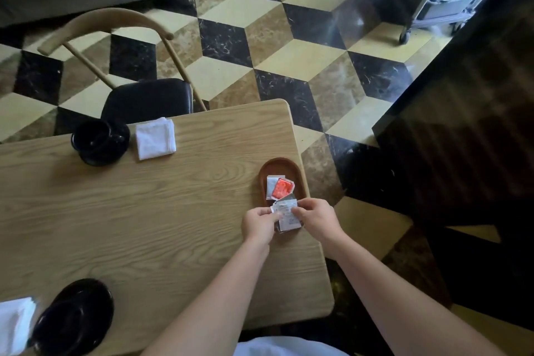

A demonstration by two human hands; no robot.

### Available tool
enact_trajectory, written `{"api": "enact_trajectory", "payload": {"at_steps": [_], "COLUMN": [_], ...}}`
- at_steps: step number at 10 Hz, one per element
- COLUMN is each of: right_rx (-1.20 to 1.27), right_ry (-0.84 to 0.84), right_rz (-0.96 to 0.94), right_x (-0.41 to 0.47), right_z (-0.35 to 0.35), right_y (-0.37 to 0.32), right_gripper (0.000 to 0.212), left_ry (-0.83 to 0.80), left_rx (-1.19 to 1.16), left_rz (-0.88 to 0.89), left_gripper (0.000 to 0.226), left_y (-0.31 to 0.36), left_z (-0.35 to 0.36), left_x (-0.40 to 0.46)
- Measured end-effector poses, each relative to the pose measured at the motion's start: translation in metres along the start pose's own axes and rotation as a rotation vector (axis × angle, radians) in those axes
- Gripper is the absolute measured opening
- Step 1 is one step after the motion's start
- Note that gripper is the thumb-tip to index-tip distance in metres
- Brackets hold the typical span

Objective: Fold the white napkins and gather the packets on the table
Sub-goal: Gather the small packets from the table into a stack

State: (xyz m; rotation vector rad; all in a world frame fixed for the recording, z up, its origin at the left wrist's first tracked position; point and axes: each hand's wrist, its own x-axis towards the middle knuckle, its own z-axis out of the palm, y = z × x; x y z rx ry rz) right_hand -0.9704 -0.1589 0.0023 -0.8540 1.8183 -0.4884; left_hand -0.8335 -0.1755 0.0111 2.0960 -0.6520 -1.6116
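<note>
A small stack of white packets [286,212] is pinched between my left hand [258,223] and my right hand [317,218], just over the near end of a brown oval tray [278,164] at the table's right edge. Inside the tray lie a red packet [283,188] and a white packet [271,185] beside it. One folded white napkin [155,138] rests at the far side of the wooden table [130,211]. Another white napkin [14,324] shows at the near left corner, partly cut off by the frame.
A black cup on a saucer [99,141] stands left of the far napkin. A black saucer [73,318] sits near the left front. A wooden chair with a black seat [147,98] is pushed against the far edge. A dark counter [462,139] stands to the right.
</note>
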Motion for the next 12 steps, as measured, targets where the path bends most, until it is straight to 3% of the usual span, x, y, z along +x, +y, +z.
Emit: {"api": "enact_trajectory", "payload": {"at_steps": [3, 5, 6, 8, 9, 10, 11, 12], "right_rx": [-0.493, -0.577, -0.619, -0.882, -0.822, -0.742, -0.609, -0.552], "right_ry": [-0.062, -0.159, -0.229, -0.318, -0.25, -0.058, 0.082, 0.096], "right_rz": [-0.156, -0.221, -0.225, -0.381, -0.448, -0.442, -0.408, -0.399], "right_x": [0.038, 0.051, 0.055, 0.071, 0.075, 0.067, 0.051, 0.027], "right_z": [-0.001, -0.005, -0.006, 0.004, 0.005, 0.003, 0.0, 0.004], "right_y": [-0.021, -0.027, -0.028, -0.042, -0.047, -0.044, -0.037, -0.023], "right_gripper": [0.017, 0.018, 0.032, 0.026, 0.032, 0.038, 0.03, 0.032], "left_ry": [0.068, -0.059, -0.121, -0.157, -0.116, -0.064, -0.043, -0.063], "left_rx": [0.245, 0.317, 0.327, 0.5, 0.528, 0.495, 0.409, 0.52], "left_rz": [-0.007, -0.02, -0.021, 0.036, 0.065, 0.1, 0.164, 0.338], "left_gripper": [0.016, 0.026, 0.028, 0.016, 0.004, 0.003, 0.005, 0.008], "left_y": [0.006, 0.004, 0.001, 0.005, 0.008, 0.006, -0.001, -0.016], "left_z": [0.01, 0.011, 0.007, -0.005, -0.011, -0.015, -0.014, -0.019], "left_x": [0.03, 0.035, 0.034, 0.037, 0.041, 0.04, 0.035, 0.024]}}
